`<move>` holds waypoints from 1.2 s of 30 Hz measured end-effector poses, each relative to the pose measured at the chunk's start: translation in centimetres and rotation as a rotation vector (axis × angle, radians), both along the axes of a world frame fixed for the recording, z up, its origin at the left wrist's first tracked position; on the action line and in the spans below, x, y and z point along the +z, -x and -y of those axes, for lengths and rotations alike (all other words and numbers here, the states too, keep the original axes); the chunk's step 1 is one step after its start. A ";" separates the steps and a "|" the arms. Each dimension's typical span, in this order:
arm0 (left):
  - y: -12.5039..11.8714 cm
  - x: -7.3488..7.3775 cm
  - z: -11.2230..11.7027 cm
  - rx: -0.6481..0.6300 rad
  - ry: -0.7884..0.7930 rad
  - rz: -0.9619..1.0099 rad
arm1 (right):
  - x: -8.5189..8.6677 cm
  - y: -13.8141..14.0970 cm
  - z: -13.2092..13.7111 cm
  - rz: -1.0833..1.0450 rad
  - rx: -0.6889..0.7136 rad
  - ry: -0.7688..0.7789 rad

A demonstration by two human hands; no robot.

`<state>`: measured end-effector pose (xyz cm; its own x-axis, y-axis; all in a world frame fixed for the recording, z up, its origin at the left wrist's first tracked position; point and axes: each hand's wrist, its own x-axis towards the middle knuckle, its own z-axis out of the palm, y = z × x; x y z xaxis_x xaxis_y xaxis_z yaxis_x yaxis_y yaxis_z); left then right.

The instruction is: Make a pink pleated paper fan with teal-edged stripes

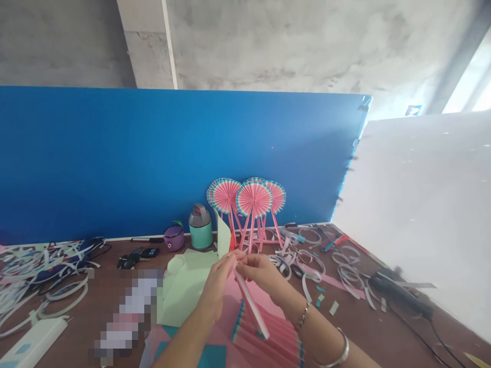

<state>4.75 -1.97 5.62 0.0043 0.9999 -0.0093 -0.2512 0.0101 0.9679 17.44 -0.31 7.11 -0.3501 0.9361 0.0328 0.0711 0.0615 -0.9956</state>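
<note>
In the head view, both hands meet over the middle of the table. My left hand (219, 281) is closed on the upper end of a narrow pink paper strip (251, 307). Fingers of my right hand (263, 272) pinch at that same end, close beside the left fingertips. The strip slants down toward me, over pleated pink paper (278, 337) with a blue-green edge. Beneath the hands are pink sheets and a light green sheet (184, 301). Behind them, several round pleated pink fans (253, 199) stand on pink paper legs against the blue panel.
A teal-and-grey jar (200, 230) and a small purple pot (174, 238) stand at the back. Curled white paper strips (23, 276) heap at left, more at right. A black tool (402, 294) with a cord lies far right; a white power strip (34, 345) is front left.
</note>
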 end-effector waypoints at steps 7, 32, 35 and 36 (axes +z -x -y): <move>0.7 1.3 0.2 0.241 -0.071 0.015 | -0.5 0.4 -0.4 0.102 -0.162 -0.264; 0.3 2.9 1.7 -0.080 -0.054 -0.022 | 2.1 -1.0 0.8 0.070 -0.134 -0.498; 0.4 3.1 1.7 -0.077 -0.055 -0.042 | 2.2 -1.0 0.9 0.076 -0.109 -0.510; 0.4 3.2 1.7 -0.080 -0.057 -0.049 | 2.3 -1.1 0.9 0.077 -0.100 -0.516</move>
